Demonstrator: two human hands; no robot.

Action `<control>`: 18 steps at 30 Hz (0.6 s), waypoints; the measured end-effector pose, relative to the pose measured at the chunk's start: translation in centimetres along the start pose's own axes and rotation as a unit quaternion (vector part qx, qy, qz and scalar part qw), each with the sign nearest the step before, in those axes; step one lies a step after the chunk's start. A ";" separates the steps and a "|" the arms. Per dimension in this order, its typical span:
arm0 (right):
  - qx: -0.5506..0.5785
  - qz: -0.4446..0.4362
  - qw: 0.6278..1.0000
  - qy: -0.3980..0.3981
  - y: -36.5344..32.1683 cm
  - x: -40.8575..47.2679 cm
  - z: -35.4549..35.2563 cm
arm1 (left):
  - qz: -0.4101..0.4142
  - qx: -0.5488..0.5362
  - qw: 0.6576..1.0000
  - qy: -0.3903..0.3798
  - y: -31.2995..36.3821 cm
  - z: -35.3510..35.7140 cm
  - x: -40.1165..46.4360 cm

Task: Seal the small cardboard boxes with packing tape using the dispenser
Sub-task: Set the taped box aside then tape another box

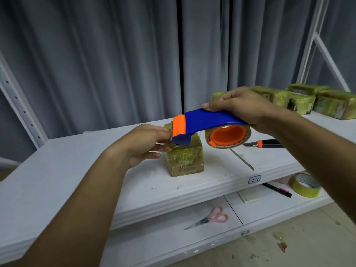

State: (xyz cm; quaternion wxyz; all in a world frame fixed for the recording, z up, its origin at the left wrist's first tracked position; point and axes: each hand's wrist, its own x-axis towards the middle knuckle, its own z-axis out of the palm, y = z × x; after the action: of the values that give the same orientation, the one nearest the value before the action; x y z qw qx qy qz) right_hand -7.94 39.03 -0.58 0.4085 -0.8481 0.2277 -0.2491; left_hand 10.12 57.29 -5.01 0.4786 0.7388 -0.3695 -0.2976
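Two hands [146,143] [240,106], one dispenser [208,120], one box [185,158].

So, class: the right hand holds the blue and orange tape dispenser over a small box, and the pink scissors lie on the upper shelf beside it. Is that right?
Not quite. The head view shows the pink scissors on the lower shelf. The right hand does hold the tape dispenser over the small box.

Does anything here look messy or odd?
Yes. The box under the tape dispenser is wrapped in crinkled, yellowish tape rather than one neat strip. Brown scraps litter the floor.
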 end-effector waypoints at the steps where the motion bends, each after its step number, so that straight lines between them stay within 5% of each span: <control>1: 0.002 -0.002 1.000 -0.003 0.1 0.0 0.1 | -0.005 0.001 1.000 0.002 -0.1 0.1 0.0; 18: 0.012 -0.048 0.998 -0.034 0.8 -0.7 0.7 | -0.015 0.154 0.986 0.070 0.3 0.2 -0.8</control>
State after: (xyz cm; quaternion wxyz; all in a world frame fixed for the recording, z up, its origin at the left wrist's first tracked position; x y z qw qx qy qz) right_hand -8.18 39.36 -1.71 0.4139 -0.8608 0.1698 -0.2424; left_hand 9.48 57.75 -4.68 0.3797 0.8280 -0.3652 -0.1919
